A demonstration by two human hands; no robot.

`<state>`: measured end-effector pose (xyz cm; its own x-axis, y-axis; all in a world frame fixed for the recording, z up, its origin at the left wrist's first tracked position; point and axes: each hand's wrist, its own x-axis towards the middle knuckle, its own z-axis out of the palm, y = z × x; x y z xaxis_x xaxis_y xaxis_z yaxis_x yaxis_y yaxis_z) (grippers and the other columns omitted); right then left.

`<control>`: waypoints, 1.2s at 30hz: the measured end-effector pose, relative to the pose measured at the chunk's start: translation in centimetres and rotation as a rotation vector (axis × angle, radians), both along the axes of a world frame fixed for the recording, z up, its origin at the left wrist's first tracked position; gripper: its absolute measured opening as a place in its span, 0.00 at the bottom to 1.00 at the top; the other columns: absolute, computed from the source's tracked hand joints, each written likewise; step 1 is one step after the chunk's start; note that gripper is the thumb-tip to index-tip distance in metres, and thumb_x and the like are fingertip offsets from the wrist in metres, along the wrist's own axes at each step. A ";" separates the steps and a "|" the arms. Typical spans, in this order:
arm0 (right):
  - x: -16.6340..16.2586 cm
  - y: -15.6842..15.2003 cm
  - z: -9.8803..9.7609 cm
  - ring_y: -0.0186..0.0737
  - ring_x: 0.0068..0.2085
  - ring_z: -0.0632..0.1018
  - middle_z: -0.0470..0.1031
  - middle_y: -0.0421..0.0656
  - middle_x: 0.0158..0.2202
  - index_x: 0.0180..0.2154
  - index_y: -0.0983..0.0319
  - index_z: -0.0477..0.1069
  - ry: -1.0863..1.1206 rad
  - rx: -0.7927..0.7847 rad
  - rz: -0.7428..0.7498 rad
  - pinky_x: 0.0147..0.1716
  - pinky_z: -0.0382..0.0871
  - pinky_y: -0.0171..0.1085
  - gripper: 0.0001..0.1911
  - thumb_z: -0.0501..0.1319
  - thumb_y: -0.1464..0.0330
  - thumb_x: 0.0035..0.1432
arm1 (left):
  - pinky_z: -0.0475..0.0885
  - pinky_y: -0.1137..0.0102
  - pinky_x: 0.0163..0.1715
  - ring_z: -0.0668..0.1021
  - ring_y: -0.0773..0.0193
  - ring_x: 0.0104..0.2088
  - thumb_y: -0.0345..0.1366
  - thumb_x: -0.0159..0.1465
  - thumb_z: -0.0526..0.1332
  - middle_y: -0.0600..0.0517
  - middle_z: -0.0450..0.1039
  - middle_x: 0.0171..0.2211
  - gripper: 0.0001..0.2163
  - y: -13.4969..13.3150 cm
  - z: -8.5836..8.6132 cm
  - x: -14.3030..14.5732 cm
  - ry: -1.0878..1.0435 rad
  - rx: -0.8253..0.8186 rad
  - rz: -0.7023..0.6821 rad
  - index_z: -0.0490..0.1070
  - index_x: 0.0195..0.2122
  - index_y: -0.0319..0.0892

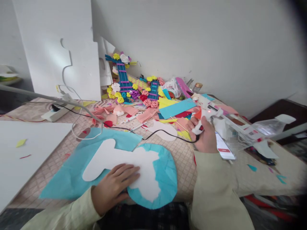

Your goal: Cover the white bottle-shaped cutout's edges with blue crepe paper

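Note:
My left hand (117,185) lies with its fingers stretched out on a white board cutout (146,169), near its rounded end. Blue crepe paper (168,172) is folded over the rim of that end. The cutout's other end, shaped like a T, rests on a larger blue sheet (64,172). Raised at the right, my right hand (205,137) grips a white hot glue gun (208,107) with an orange trigger. A red light shows on its body, and a black cord (163,131) runs from its handle leftward over the table. The gun's tip is hard to make out.
Paper-flower guitar shapes (123,76) stand at the back among pink, yellow and blue scraps. A power strip (57,110) and a white board (31,153) are at left. A phone (224,147) and a clear plastic package (256,131) lie at right.

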<state>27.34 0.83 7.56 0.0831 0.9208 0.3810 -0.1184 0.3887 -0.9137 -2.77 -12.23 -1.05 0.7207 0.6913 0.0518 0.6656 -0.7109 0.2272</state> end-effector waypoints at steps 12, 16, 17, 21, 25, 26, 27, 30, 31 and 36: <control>-2.5 3.4 -4.6 0.41 0.34 0.72 0.70 0.44 0.30 0.33 0.63 0.67 -0.332 0.017 -0.268 0.35 0.67 0.38 0.14 0.58 0.59 0.47 | 0.57 0.57 0.55 0.58 0.53 0.58 0.37 0.51 0.65 0.50 0.52 0.60 0.34 -0.5 1.6 1.0 0.093 -0.087 0.099 0.53 0.58 0.49; -1.9 2.9 -6.0 0.43 0.35 0.73 0.72 0.47 0.31 0.34 0.65 0.66 -0.410 -0.054 -0.360 0.34 0.68 0.38 0.17 0.59 0.59 0.46 | 0.59 0.59 0.53 0.61 0.51 0.56 0.42 0.52 0.64 0.50 0.56 0.58 0.29 0.4 3.5 0.4 0.081 -0.132 0.066 0.58 0.55 0.51; -1.7 2.8 -6.3 0.43 0.35 0.73 0.72 0.47 0.31 0.34 0.65 0.66 -0.411 -0.067 -0.359 0.34 0.69 0.38 0.17 0.59 0.59 0.46 | 0.61 0.60 0.52 0.64 0.52 0.54 0.43 0.54 0.62 0.50 0.61 0.56 0.26 1.2 4.0 0.6 0.066 -0.149 0.051 0.60 0.54 0.50; -1.1 2.4 -7.1 0.45 0.38 0.75 0.74 0.48 0.33 0.33 0.64 0.68 -0.422 -0.068 -0.329 0.38 0.69 0.39 0.15 0.58 0.60 0.46 | 0.65 0.61 0.46 0.71 0.55 0.46 0.42 0.59 0.55 0.47 0.70 0.46 0.16 6.3 4.5 2.6 0.028 -0.138 0.131 0.67 0.47 0.42; -1.3 1.9 -7.0 0.45 0.35 0.75 0.74 0.47 0.31 0.32 0.63 0.69 -0.511 -0.079 -0.362 0.34 0.70 0.39 0.14 0.58 0.60 0.47 | 0.64 0.58 0.44 0.69 0.54 0.46 0.38 0.57 0.58 0.45 0.67 0.46 0.16 10.3 2.1 4.8 -0.005 0.008 0.209 0.67 0.47 0.42; -1.4 1.8 -6.9 0.45 0.34 0.75 0.75 0.47 0.30 0.31 0.63 0.69 -0.539 -0.088 -0.372 0.33 0.70 0.39 0.13 0.58 0.60 0.47 | 0.64 0.59 0.43 0.69 0.54 0.44 0.38 0.57 0.58 0.46 0.68 0.45 0.15 10.8 1.5 5.0 -0.011 0.025 0.212 0.68 0.45 0.42; -1.5 1.8 -6.9 0.45 0.34 0.75 0.75 0.47 0.29 0.30 0.63 0.69 -0.565 -0.094 -0.374 0.32 0.70 0.39 0.13 0.57 0.60 0.47 | 0.64 0.60 0.42 0.70 0.55 0.43 0.38 0.58 0.57 0.46 0.68 0.43 0.13 11.1 0.9 5.1 -0.021 0.042 0.210 0.70 0.43 0.43; -1.7 1.7 -6.8 0.45 0.32 0.75 0.74 0.47 0.26 0.27 0.62 0.69 -0.621 -0.111 -0.366 0.28 0.69 0.38 0.12 0.57 0.60 0.47 | 0.64 0.62 0.40 0.70 0.58 0.40 0.37 0.60 0.54 0.48 0.70 0.38 0.09 11.3 -0.2 4.9 -0.071 0.126 0.186 0.72 0.38 0.43; -1.7 1.7 -6.8 0.45 0.31 0.75 0.74 0.47 0.26 0.26 0.62 0.69 -0.632 -0.116 -0.366 0.28 0.69 0.38 0.11 0.58 0.60 0.47 | 0.64 0.63 0.39 0.71 0.59 0.39 0.36 0.61 0.54 0.48 0.70 0.37 0.09 11.3 -0.5 4.8 -0.096 0.164 0.168 0.72 0.36 0.43; -1.2 1.7 -6.6 0.45 0.32 0.75 0.74 0.45 0.28 0.29 0.61 0.69 -0.679 -0.050 -0.265 0.30 0.69 0.40 0.10 0.57 0.61 0.48 | 0.63 0.65 0.39 0.71 0.62 0.37 0.33 0.62 0.52 0.49 0.72 0.36 0.10 11.4 -0.9 4.5 -0.211 0.265 0.105 0.72 0.33 0.42</control>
<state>26.16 2.52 0.96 0.0661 0.9201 0.3860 0.5733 0.2816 -0.7694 1.73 -0.83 -1.97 0.6009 0.7034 0.3795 0.6959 -0.6940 0.1845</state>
